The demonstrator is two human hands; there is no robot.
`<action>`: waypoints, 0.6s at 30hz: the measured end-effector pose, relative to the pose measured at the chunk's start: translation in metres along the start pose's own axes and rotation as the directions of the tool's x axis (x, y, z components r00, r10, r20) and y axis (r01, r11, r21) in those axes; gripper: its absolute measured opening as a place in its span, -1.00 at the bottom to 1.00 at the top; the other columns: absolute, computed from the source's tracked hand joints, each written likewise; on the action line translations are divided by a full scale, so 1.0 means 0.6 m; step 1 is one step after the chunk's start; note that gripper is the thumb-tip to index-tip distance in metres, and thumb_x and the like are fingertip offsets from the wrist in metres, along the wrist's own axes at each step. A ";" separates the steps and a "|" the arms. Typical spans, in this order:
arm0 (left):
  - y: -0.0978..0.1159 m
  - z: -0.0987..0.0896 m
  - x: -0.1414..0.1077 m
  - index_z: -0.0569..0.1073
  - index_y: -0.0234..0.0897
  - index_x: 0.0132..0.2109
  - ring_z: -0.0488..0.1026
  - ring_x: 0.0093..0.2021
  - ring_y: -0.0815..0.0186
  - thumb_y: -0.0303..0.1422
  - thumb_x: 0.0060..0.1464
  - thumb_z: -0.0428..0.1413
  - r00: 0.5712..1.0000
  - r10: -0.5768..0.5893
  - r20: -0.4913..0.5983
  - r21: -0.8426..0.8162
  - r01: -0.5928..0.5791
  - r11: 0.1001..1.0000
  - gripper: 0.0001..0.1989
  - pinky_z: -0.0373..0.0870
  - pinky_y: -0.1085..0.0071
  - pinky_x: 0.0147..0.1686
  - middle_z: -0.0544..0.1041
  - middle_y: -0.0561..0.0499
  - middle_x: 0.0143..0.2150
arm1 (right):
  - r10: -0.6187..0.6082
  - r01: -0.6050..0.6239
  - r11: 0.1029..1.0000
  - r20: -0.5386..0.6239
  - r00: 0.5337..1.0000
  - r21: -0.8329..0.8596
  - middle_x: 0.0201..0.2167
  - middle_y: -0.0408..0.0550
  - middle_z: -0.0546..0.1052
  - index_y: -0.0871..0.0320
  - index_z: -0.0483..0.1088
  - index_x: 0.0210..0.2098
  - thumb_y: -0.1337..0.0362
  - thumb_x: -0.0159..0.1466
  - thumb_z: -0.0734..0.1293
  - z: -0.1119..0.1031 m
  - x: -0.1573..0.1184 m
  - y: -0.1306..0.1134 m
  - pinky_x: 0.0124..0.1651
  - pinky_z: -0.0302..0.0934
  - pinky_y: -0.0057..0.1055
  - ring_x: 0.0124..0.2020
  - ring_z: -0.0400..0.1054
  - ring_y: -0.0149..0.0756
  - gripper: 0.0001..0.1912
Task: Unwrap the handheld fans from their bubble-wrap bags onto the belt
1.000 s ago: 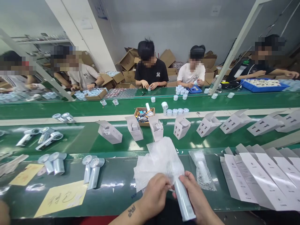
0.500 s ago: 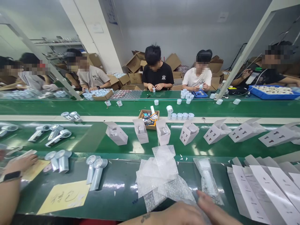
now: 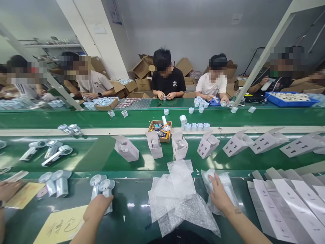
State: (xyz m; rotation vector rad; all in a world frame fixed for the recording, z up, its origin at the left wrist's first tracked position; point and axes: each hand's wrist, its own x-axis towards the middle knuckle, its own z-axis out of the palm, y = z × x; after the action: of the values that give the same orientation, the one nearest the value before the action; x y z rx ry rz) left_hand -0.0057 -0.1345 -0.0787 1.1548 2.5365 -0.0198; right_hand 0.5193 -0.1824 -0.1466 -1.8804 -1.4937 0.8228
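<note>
My left hand (image 3: 98, 206) is closed around the handle of a pale blue handheld fan (image 3: 107, 185), its round head pointing away from me. A second handheld fan (image 3: 95, 184) lies against it on the left. On the right, my right hand (image 3: 220, 195) grips a fan in bubble wrap (image 3: 209, 178), with thumb and fingers over the wrap. Another bubble-wrapped fan (image 3: 225, 181) lies right beside it, partly behind my fingers. Between my hands is a loose pile of bubble-wrap bags (image 3: 175, 193).
Open white boxes (image 3: 180, 149) stand in a row beyond the pile; more white boxes (image 3: 276, 203) lean at right. A yellow note (image 3: 61, 225) lies near my left forearm. A neighbour's hand (image 3: 10, 189) is at far left. Several people sit across the green line.
My hands were together at the bottom edge and have parted. The left went left and took a fan; the right moved up with a second wrapped fan, beside the first.
</note>
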 end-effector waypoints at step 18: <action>0.471 0.128 -0.112 0.30 -0.24 -0.59 0.37 -0.57 0.28 -0.22 -0.03 0.21 0.869 0.320 0.378 -0.592 -0.039 0.805 -0.68 0.25 0.38 -0.51 0.27 0.11 -0.70 | 0.370 -0.762 0.041 0.698 0.613 0.647 -0.64 -0.02 0.50 0.29 0.44 -0.38 -0.28 0.17 0.29 -0.021 -0.049 -0.159 -0.64 0.22 -0.53 -0.72 0.33 -0.42 -0.34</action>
State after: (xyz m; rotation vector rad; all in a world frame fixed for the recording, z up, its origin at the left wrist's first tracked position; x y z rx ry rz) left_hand 0.2661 -0.0070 -0.0921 0.9903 1.8041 0.4361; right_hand 0.4654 -0.1940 -0.0626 -1.2790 0.0373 1.9785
